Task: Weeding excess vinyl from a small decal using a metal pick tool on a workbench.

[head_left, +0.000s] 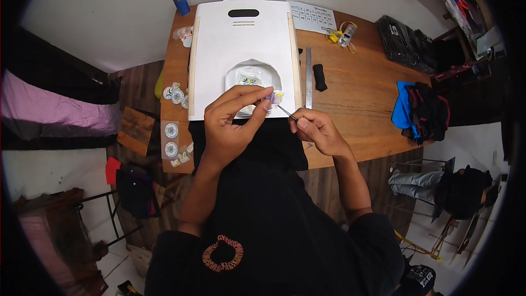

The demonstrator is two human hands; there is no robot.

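Observation:
My left hand (233, 123) is raised over the lower part of a white board (246, 38) with a dark handle slot. Its thumb and forefinger pinch a small sticker-like piece (278, 97) with purple and yellow on it. Slim metal tweezers (287, 113) sit in my right hand (319, 131), their tip at or close to the piece; contact is too small to tell. Behind my left fingers is a rounded opening (230, 79) in the board, holding clear plastic and small coloured pieces, partly hidden. Black cloth (268, 142) lies below the board's near edge.
On the wooden table (356, 93) are round stickers (171, 130), a blue can (179, 1), a steel ruler (308, 77), a black roll (319, 77), a printed sheet (315, 16), yellow tape (334, 37), black packages (405, 41) and folded clothes (422, 112). Another person (460, 189) is at the right.

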